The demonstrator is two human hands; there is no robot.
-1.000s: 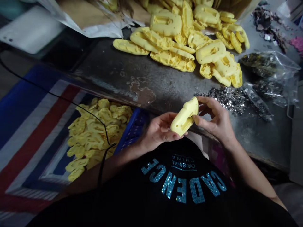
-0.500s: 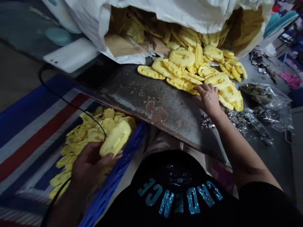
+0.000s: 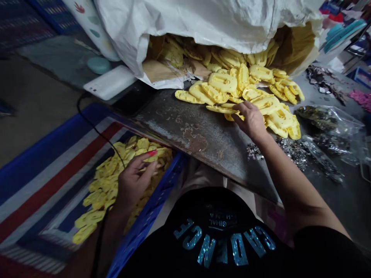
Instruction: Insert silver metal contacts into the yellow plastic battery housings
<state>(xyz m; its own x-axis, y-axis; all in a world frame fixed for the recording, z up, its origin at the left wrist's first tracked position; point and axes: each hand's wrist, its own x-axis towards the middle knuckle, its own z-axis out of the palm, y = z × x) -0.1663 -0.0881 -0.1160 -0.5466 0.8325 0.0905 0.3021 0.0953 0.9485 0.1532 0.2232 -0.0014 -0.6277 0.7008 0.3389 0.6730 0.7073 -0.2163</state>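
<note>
View: head camera, looking forward and down over the person's lap, with the black T-shirt [image 3: 223, 243] and its teal sequin lettering at the bottom of the frame.
Left hand [image 3: 135, 179]: low over the blue plastic crate [image 3: 147, 208], fingers loosely curled, a red-painted fingernail [image 3: 152, 153] just at the pile; whether it pinches anything cannot be told.
Right hand [image 3: 251, 121]: palm down, fingers splayed, fingertips pressing on the yellow moulded pieces [image 3: 223, 82]; no clear pinch shows.
Pieces: one spill lies on the scratched grey metal sheet [image 3: 197, 135], running out of the white woven sack [image 3: 203, 19] with its brown paper lining [image 3: 162, 71]; a second heap [image 3: 107, 170] fills the crate.
Left side: the crate stands on a striped red, white and blue mat [image 3: 58, 173], a black cable [image 3: 98, 131] crossing it, and a white phone [image 3: 110, 82] lies beside the sack.
Right side: transparent plastic bags [image 3: 327, 119] of silver sequins sit beside the spill, loose silver sequins [image 3: 292, 152] just below them and pink scraps [image 3: 362, 99] farther off.
</note>
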